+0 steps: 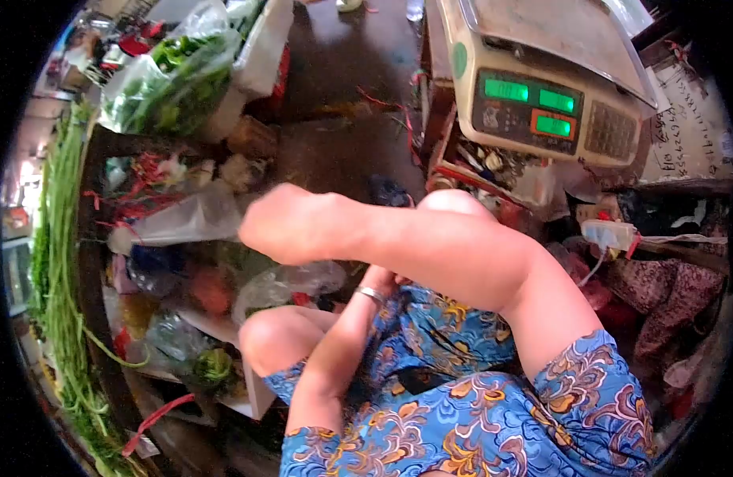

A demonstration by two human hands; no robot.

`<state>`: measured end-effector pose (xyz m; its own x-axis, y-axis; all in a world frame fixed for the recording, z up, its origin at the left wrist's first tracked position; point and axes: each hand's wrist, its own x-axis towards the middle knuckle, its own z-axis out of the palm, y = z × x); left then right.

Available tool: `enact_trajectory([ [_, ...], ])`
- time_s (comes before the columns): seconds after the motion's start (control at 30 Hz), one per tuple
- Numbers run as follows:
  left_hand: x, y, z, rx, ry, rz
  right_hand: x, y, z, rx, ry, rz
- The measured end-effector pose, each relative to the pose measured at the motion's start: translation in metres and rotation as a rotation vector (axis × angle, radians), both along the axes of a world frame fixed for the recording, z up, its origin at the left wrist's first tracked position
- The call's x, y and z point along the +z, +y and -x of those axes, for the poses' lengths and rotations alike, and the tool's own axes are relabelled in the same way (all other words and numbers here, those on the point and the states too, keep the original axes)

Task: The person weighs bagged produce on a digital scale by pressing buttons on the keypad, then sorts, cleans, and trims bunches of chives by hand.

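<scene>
My right arm reaches across my body to the left, and my right hand [285,226] is bent at the wrist with its back towards me. Its fingers are hidden and the hand is slightly blurred, so I cannot tell what it holds. Below it in the view lies a clear plastic bag [291,282]. My left hand [388,280], with a silver bracelet [372,295] at the wrist, is mostly covered by my right forearm. It is close over the blue patterned cloth [454,318] on my lap, between my bare knees.
A digital scale [541,103] with green displays stands at the upper right. On the left are long green beans [60,262], a bag of leafy greens [179,83] and a cluttered shelf with plastic bags [175,334]. Dark floor [342,63] shows ahead. Patterned cloth [668,286] lies at right.
</scene>
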<state>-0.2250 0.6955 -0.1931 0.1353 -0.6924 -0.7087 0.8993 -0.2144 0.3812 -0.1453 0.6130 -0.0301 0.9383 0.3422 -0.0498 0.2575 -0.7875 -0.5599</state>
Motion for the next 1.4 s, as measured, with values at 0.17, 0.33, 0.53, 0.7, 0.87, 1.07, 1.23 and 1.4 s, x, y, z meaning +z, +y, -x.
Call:
enact_trajectory([
  [0.17,0.012,0.014,0.002,-0.077,0.044,-0.017,0.005,-0.001,0.004,-0.004,0.000,-0.008],
  [0.33,-0.018,0.032,-0.002,-0.036,0.105,0.116,0.002,-0.002,0.005,-0.019,0.012,0.000],
  [0.53,0.007,-0.005,-0.006,0.013,0.097,0.215,0.002,0.004,0.004,-0.004,-0.006,-0.026],
  [0.7,-0.004,0.008,0.002,0.019,0.099,0.156,0.001,0.005,0.002,0.037,-0.019,-0.027],
  [0.87,-0.012,0.037,0.004,0.032,0.130,0.099,-0.002,0.006,0.002,0.027,-0.038,-0.010],
  [1.07,0.004,0.005,-0.001,0.038,0.098,0.210,0.004,0.007,0.005,0.018,-0.020,-0.025],
  [1.23,-0.008,0.007,0.004,0.024,0.103,0.170,0.013,0.008,0.004,0.068,0.010,0.012],
  [1.4,-0.023,0.033,0.010,0.001,0.146,0.122,0.009,0.010,0.004,0.065,-0.004,-0.006],
])
